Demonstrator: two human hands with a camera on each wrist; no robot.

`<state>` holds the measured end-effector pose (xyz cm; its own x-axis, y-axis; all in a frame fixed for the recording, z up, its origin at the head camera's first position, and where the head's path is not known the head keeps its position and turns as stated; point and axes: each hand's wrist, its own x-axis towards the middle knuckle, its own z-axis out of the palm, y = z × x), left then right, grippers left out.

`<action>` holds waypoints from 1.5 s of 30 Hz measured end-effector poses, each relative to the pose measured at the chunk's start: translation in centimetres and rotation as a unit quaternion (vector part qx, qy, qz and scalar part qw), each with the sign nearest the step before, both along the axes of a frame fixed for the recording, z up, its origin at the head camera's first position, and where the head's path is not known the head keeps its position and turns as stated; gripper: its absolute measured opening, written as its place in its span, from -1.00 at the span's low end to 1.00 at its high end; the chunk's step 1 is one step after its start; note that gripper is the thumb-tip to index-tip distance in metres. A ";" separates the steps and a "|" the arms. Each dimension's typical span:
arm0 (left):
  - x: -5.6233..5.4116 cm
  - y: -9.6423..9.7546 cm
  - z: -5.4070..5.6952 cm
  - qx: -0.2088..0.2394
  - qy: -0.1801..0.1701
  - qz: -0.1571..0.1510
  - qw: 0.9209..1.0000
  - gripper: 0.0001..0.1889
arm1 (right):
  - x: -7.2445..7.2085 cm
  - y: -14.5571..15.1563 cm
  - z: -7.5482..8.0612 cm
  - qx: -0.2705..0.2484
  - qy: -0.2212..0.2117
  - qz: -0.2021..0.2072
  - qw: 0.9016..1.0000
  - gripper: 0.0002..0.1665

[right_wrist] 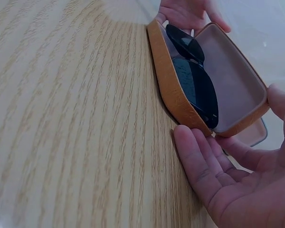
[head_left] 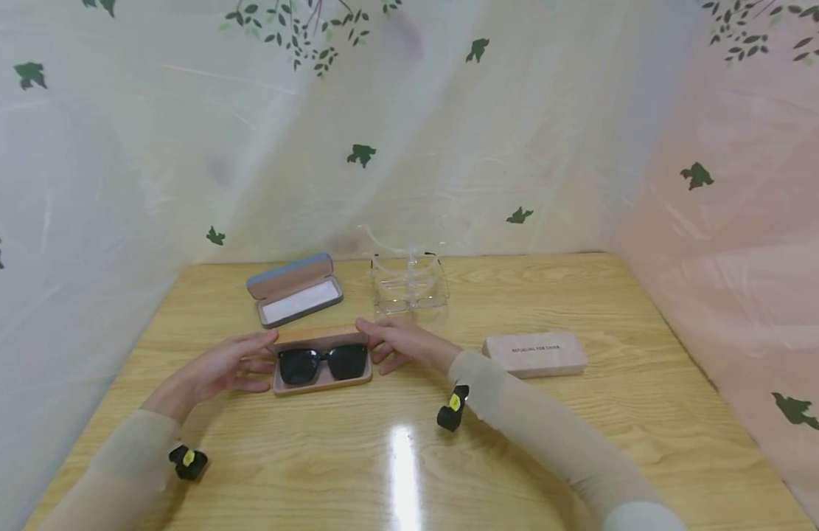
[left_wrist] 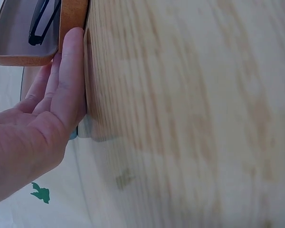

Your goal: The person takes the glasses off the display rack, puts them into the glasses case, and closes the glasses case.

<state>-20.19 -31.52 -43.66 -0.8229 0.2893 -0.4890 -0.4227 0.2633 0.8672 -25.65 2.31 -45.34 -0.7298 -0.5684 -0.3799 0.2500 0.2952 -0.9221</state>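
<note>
Though opposite, left hand (head_left: 231,364) and right hand (head_left: 409,344) against the orange case (right_wrist: 233,80).

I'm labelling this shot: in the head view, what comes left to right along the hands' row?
Bare left hand, open orange-brown glasses case holding black sunglasses, bare right hand, closed pale pink oblong case.

This place seems to be a small indoor work area, screened off around a smooth, light-brown wood-grain tabletop (head_left: 296,457). A whitish, slightly shiny sheet (head_left: 515,125), printed with dark green bird-like shapes (head_left: 361,154) and leafy branches (head_left: 323,55), hangs behind it and on the left; a pinkish sheet (head_left: 741,280) with similar prints closes the right side. Whether this is inside a home or an office, I cannot tell.
</note>
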 end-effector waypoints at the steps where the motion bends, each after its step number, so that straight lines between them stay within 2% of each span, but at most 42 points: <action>1: 0.0 0.0 0.0 0.000 0.001 -0.001 1.000 -0.16 | 0.0 0.0 0.0 -0.001 0.000 0.001 1.000 -0.17; 19: 0.1 -0.2 0.0 0.003 0.001 -0.008 1.000 -0.19 | -0.1 0.2 -0.2 -0.012 -0.001 0.014 1.000 -0.21; 28: 0.4 -0.5 -0.1 0.017 0.005 -0.017 1.000 -0.28 | 0.0 0.4 0.0 -0.029 0.001 0.037 0.999 -0.32; 38: 0.6 -0.7 0.1 0.028 0.015 -0.042 0.999 -0.30 | -0.1 0.8 -0.2 -0.033 0.005 0.047 0.998 -0.31; 45: 0.8 -0.8 0.0 0.031 0.014 -0.045 0.998 -0.32 | 0.1 0.9 0.1 -0.035 0.001 0.049 0.998 -0.25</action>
<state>-19.39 -32.30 -43.65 -0.8053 0.3915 -0.4452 -0.3758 0.2436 0.8941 -25.56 3.20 -45.28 -0.6692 -0.6629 -0.3358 0.2218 0.2531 -0.9417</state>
